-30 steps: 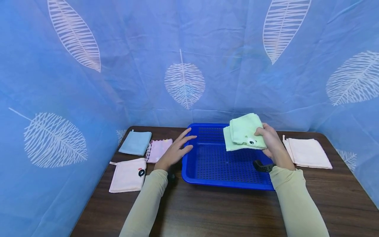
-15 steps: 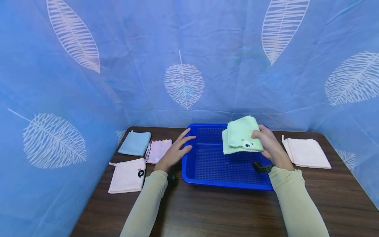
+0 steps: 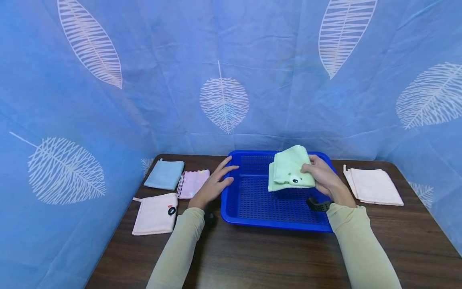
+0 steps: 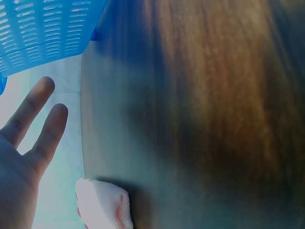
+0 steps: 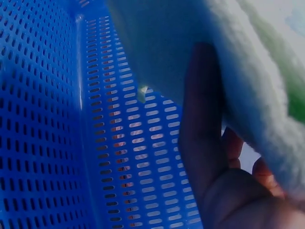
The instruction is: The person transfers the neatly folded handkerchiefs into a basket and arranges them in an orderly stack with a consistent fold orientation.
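Observation:
Over the blue plastic basket [image 3: 249, 206], my right hand [image 3: 326, 180] pinches a folded light-green towel [image 3: 290, 162] by its right side, thumb on top. An animal face with an eye decorates the towel's near corner. In the right wrist view the towel [image 5: 162, 43] hangs above the slotted basket floor [image 5: 143, 157], and the fingers reach beneath it. My left hand [image 3: 213, 184] is at the basket's left rim with its fingers spread and nothing gripped. Whether its fingertips touch the rim is unclear.
On the left of the dark wooden table [image 3: 267, 261] lie a folded blue towel [image 3: 165, 174], a pink-patterned one [image 3: 195, 182] and a white one [image 3: 155, 214] with a face. Another pale towel [image 3: 377, 186] is right of the basket. A blue leaf-print curtain [image 3: 274, 100] hangs behind.
My right hand has moved the green towel leftward and slightly down over the basket. The left hand has stayed at the rim.

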`<action>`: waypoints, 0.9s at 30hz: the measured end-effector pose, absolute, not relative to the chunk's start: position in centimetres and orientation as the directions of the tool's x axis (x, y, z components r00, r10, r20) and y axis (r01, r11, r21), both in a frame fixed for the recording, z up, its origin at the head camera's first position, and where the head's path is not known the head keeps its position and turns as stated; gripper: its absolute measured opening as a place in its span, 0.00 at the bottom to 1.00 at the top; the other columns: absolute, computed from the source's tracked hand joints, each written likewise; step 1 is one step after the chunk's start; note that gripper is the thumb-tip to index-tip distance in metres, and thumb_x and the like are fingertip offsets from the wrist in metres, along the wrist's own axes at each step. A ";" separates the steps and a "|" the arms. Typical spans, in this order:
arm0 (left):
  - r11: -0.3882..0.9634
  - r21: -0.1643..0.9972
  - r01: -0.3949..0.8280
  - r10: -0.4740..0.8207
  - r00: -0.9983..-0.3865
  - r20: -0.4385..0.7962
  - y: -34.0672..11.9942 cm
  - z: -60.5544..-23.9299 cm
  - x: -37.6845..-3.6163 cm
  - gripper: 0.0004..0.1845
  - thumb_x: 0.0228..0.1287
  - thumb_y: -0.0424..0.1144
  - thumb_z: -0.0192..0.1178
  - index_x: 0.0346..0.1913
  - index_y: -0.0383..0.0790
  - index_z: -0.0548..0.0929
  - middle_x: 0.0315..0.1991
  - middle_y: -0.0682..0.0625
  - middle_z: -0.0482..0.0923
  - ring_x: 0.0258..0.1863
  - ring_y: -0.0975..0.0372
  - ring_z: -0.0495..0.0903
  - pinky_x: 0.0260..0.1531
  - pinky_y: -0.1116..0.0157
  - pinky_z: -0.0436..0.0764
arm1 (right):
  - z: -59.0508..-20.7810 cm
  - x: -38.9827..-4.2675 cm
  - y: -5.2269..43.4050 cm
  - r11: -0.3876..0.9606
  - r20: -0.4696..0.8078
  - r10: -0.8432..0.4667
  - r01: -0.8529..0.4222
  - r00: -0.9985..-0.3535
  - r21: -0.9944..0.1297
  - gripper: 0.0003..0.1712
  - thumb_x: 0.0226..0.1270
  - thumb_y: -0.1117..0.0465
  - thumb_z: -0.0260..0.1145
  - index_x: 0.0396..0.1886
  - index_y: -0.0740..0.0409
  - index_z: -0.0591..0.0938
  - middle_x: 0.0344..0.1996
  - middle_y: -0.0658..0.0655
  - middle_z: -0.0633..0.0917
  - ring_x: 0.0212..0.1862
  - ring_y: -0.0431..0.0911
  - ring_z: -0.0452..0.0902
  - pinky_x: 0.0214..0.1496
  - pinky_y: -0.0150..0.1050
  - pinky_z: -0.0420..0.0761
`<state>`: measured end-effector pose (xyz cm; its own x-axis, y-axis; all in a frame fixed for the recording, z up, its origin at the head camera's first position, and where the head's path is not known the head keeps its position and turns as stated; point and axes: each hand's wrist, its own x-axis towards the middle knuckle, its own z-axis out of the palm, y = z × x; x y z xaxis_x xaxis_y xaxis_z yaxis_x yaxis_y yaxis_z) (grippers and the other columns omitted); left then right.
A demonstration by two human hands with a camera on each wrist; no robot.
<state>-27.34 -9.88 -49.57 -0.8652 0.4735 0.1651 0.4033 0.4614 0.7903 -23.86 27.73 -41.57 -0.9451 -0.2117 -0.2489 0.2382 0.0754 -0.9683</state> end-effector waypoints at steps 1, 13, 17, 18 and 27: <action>0.460 0.792 0.401 0.472 -0.866 0.164 -9.9 -49.6 -27.3 0.23 0.79 0.46 0.51 0.72 0.68 0.70 0.81 0.74 0.42 0.84 0.58 0.45 0.74 0.34 0.59 | -41.6 -23.9 27.7 0.077 -0.252 -0.217 0.241 -0.943 -0.968 0.46 0.75 0.68 0.49 0.82 0.62 0.33 0.67 0.67 0.63 0.47 0.39 0.85 0.49 0.38 0.88; 0.458 0.791 0.406 0.474 -0.864 0.169 -9.8 -49.5 -27.2 0.22 0.80 0.53 0.49 0.72 0.68 0.70 0.82 0.73 0.41 0.84 0.58 0.44 0.75 0.34 0.58 | -42.6 -24.0 27.6 0.133 -0.303 -0.300 0.275 -0.904 -0.952 0.46 0.76 0.70 0.51 0.80 0.64 0.32 0.71 0.73 0.56 0.52 0.44 0.81 0.55 0.41 0.87; 0.445 0.791 0.420 0.482 -0.857 0.184 -9.8 -49.5 -27.2 0.24 0.79 0.56 0.48 0.73 0.62 0.71 0.82 0.70 0.42 0.84 0.56 0.44 0.75 0.35 0.57 | -42.6 -24.0 27.6 0.132 -0.311 -0.302 0.283 -0.901 -0.950 0.43 0.76 0.70 0.50 0.79 0.66 0.36 0.68 0.73 0.60 0.51 0.44 0.82 0.55 0.41 0.87; 0.444 0.792 0.419 0.482 -0.857 0.183 -9.8 -49.5 -27.2 0.24 0.79 0.57 0.48 0.73 0.62 0.71 0.82 0.71 0.42 0.84 0.57 0.44 0.75 0.35 0.57 | -42.7 -24.0 27.6 0.134 -0.312 -0.301 0.284 -0.901 -0.949 0.43 0.76 0.71 0.51 0.79 0.67 0.37 0.67 0.72 0.61 0.50 0.44 0.83 0.54 0.41 0.87; 0.453 0.794 0.406 0.471 -0.865 0.174 -9.7 -49.8 -27.3 0.23 0.80 0.52 0.49 0.73 0.62 0.71 0.82 0.73 0.40 0.84 0.60 0.43 0.75 0.36 0.57 | -43.2 -24.1 27.7 0.184 -0.360 -0.278 0.318 -0.891 -0.930 0.39 0.74 0.70 0.52 0.75 0.69 0.40 0.65 0.73 0.62 0.47 0.44 0.84 0.53 0.40 0.87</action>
<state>-27.26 -9.74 -49.82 -0.8648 0.4710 0.1737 0.4060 0.4528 0.7938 -24.06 27.66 -43.23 -0.8907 -0.2778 -0.3599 0.3184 0.1839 -0.9300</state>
